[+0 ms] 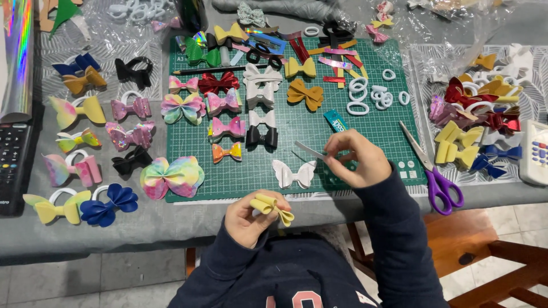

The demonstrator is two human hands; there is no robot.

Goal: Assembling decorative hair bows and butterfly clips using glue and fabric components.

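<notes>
Partly hidden: yellow bow [274, 206] pinched in left hand [246, 219], white strip [310, 150] in right hand [357, 159].

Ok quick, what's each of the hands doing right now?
Left hand: closed on a folded pale yellow bow.
Right hand: pinching a thin grey strip.

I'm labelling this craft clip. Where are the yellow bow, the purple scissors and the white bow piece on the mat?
yellow bow [274, 206], head view, on its folded loops in the left hand.
purple scissors [442, 189], head view, on the handle.
white bow piece [293, 174], head view, on its centre.
</notes>
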